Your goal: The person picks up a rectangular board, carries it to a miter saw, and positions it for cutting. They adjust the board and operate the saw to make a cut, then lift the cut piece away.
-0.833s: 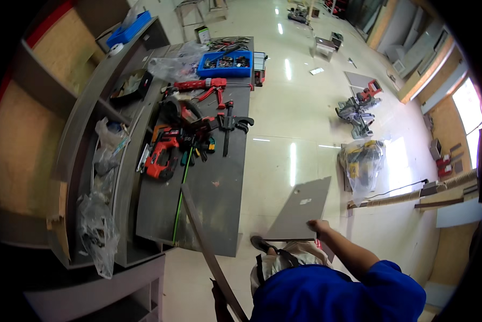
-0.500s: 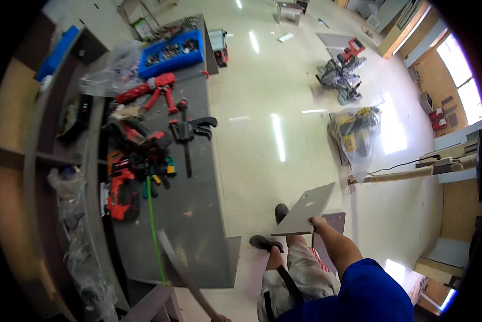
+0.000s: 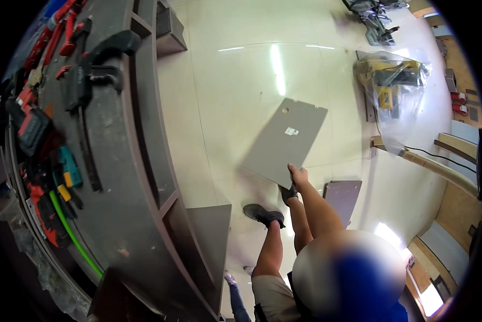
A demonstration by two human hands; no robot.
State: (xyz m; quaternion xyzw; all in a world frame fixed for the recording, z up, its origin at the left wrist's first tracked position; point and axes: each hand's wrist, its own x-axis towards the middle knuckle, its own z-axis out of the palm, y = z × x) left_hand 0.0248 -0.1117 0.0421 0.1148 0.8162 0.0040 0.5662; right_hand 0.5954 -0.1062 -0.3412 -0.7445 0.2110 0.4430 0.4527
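My right hand (image 3: 297, 174) grips the near edge of a flat grey panel (image 3: 285, 140) and holds it tilted above the pale floor. The panel has a small white sticker and a round hole near its far edge. My forearm reaches up to it from my blue-shirted body at the lower right. Below the panel are my bare legs and dark shoes (image 3: 263, 215). My left hand is out of the picture.
A long grey workbench (image 3: 120, 204) curves down the left, loaded with red clamps, power tools and a green hose (image 3: 72, 237). A brown board (image 3: 344, 196) lies on the floor. A plastic-wrapped yellow machine (image 3: 394, 80) and a timber beam (image 3: 439, 169) are right. Another person's jeans leg (image 3: 236, 301) stands behind me.
The view has swung down and closer to the bench's edge. The panel has stayed in my right hand. The long strip seen near the bench's end is gone from view.
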